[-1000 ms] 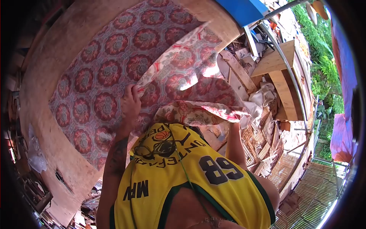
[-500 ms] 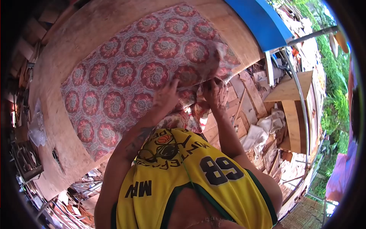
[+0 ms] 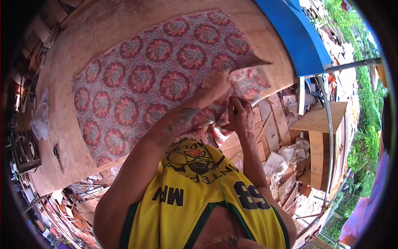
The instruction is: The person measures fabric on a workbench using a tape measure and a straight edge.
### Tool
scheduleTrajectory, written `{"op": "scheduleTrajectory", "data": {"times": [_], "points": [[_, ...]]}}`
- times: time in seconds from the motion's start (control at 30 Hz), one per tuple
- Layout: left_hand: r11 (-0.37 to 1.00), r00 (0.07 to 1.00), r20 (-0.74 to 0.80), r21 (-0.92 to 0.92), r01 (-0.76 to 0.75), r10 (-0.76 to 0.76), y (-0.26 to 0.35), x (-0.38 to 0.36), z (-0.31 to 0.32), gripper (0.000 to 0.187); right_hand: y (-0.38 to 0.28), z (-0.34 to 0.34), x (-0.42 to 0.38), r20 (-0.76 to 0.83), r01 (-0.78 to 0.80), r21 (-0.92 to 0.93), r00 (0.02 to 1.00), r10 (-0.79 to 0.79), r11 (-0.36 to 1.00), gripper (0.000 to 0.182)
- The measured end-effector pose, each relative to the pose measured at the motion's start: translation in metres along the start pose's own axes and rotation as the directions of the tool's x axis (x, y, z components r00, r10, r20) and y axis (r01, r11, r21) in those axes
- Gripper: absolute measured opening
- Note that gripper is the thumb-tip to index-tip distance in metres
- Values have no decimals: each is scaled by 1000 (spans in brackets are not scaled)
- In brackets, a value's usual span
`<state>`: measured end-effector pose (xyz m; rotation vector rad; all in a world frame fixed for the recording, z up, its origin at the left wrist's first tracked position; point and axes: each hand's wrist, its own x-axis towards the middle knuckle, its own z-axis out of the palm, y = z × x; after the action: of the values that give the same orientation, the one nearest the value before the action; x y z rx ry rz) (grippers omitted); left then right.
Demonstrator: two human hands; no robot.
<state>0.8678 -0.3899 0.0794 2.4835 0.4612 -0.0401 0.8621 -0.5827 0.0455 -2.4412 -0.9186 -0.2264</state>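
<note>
1. Patterned cloth (image 3: 143, 79): I see it spread across the wooden board (image 3: 58, 133), mostly flat, with bare wood showing beyond its far and left edges.
2. Left hand (image 3: 217, 83): I log it closed, gripping a fold near the cloth's right end. The raised flap points right and shows a paler underside with red marks.
3. Right hand (image 3: 240, 114): I find it nearer and slightly farther right, at the cloth's near edge, fingers bent. I cannot tell whether they pinch the fabric.
4. Near edge: I note cloth bunched to the left of the right hand, in front of the yellow jersey (image 3: 190, 207).
5. Left side: I record clear plastic (image 3: 40, 118) at the board's edge.
6. Far right: I see a blue panel (image 3: 292, 35). Nearer stands a wooden box (image 3: 319, 118), with pale crumpled material (image 3: 290, 155) just left of it.
</note>
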Motion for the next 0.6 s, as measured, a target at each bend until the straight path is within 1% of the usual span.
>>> {"op": "scheduleTrajectory", "data": {"times": [0.03,0.07,0.1,0.13,0.17,0.2,0.23,0.27,0.3,0.33,0.37,0.4,0.47,0.5,0.53,0.57,0.6], "points": [[993,995,-94,-118,33,-44,-8,-4,-9,34,0,-2,1,3,18,6,1000,-18,1000,27],[997,965,-262,-56,-46,30,-28,0,-15,32,-1,-3,3,6,37,14,999,-37,999,27],[994,903,-416,19,-111,109,-51,2,-23,31,-1,-4,6,43,42,2,998,-42,999,30],[959,901,-434,-254,-126,3,-48,-19,-63,29,-4,-5,10,52,54,14,997,-54,998,30],[850,898,-428,-506,-145,-101,-46,-42,-107,28,-8,-6,15,60,92,-23,994,-90,995,30],[937,758,-632,-145,-318,160,-75,-46,-128,31,-10,-5,19,69,130,-62,990,-126,990,30],[884,560,-696,254,-393,449,-110,-54,-150,36,-11,0,23,86,128,-83,989,-121,988,32],[870,753,-606,484,92,257,-139,-83,-174,36,-17,2,29,92,140,-74,987,-133,987,32],[752,688,-571,657,56,448,-192,-103,-203,31,-27,3,35,131,135,-65,983,-126,989,33],[803,615,-679,584,120,402,-224,-133,-225,32,-33,6,39,174,128,-55,978,-116,990,33],[859,550,-774,478,181,315,-252,-169,-251,32,-35,14,41,155,136,5,979,-135,991,35],[881,493,-836,401,252,239,-283,-210,-277,32,-40,17,46,162,145,17,976,-146,989,35],[885,386,-913,282,370,129,-339,-298,-320,32,-51,16,56,272,75,81,958,-94,994,35],[883,326,-942,220,415,81,-363,-344,-339,32,-51,15,63,298,15,126,953,-52,992,35],[877,257,-966,148,458,28,-385,-395,-358,32,-37,24,73,310,48,164,946,-98,985,37],[870,188,-982,77,487,-19,-402,-444,-374,33,-29,23,88,412,-82,238,911,-24,968,38],[860,111,-992,1,510,-64,-416,-492,-386,33,-5,35,103,371,15,170,925,-78,985,38]]}}
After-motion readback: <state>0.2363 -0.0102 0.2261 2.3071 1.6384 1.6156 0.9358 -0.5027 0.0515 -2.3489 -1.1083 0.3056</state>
